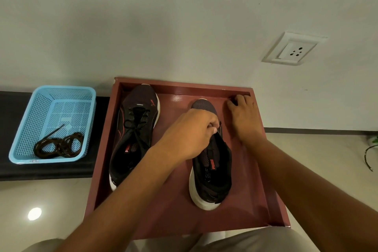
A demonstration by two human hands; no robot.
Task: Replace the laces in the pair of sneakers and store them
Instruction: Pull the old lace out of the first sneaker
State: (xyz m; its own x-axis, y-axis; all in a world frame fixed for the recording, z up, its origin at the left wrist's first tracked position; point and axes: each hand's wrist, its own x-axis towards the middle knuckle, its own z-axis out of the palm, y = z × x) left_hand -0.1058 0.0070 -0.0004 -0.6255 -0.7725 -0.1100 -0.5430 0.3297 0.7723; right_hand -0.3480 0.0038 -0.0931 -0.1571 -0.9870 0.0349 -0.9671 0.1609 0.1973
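Your left hand (190, 133) curls its fingers on the tongue area of the unlaced sneaker (212, 170), which lies at the centre of the red tray (259, 170). Your right hand (243, 116) rests at one o'clock on the tray floor, fingers bent, gripping nothing visible. The laced sneaker (135, 129) lies at nine o'clock. A coiled dark lace (59, 145) sits in the blue basket (30, 125), far at nine o'clock.
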